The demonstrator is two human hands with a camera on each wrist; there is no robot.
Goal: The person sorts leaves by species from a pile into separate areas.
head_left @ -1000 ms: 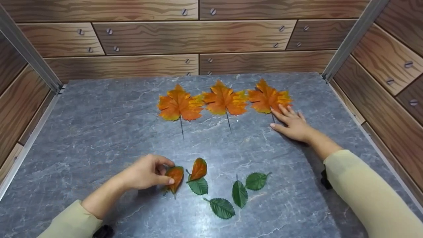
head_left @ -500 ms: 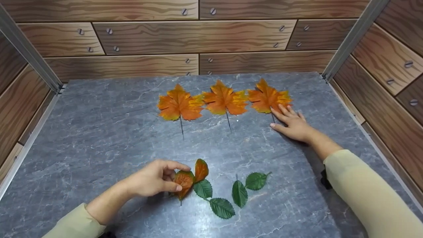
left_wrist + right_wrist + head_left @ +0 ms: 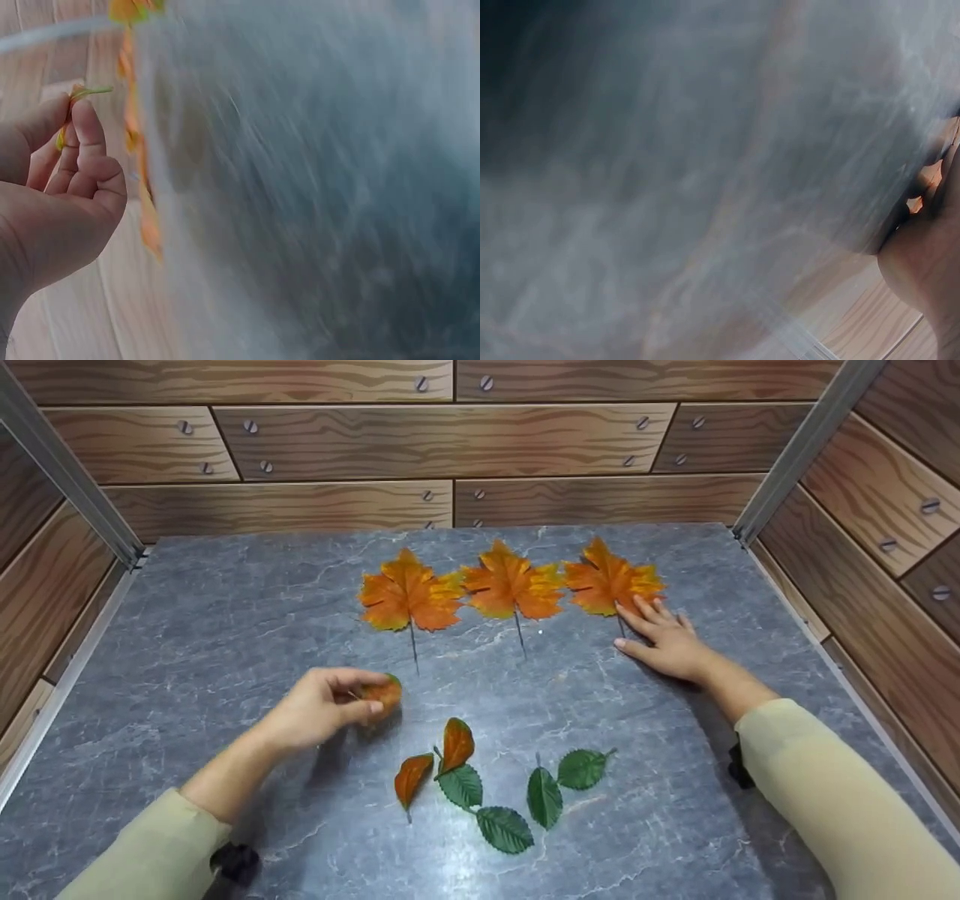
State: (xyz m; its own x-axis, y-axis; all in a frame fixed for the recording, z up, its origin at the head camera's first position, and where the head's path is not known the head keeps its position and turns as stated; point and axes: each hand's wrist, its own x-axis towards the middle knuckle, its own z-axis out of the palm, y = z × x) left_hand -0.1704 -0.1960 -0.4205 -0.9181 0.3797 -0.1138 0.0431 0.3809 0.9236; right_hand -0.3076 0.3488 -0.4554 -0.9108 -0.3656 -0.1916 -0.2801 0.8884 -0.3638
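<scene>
In the head view my left hand [image 3: 319,709] pinches a small orange-brown leaf [image 3: 384,697] between thumb and fingers, above the table. The left wrist view shows that leaf's green edge [image 3: 94,91] poking past the fingertips. My right hand [image 3: 667,646] lies with fingers spread, its fingertips on the lower edge of the right-hand maple leaf [image 3: 606,581] and over part of its stem. Two similar maple leaves, a middle one [image 3: 512,585] and a left one [image 3: 409,594], lie in the same row. Nearer me are two small orange leaves, one alone [image 3: 412,781] and one [image 3: 457,744] overlapping a green leaf [image 3: 460,786].
More green leaves lie on the front part of the grey marbled table [image 3: 225,660]: one at the front [image 3: 505,830], an upright one [image 3: 544,799] and a slanted one [image 3: 582,769]. Wood-patterned walls [image 3: 442,442] enclose the back and both sides.
My left hand went right toward the small leaves, then lifted back and up-left with one orange leaf, leaving another orange leaf on the table. The right hand stayed put.
</scene>
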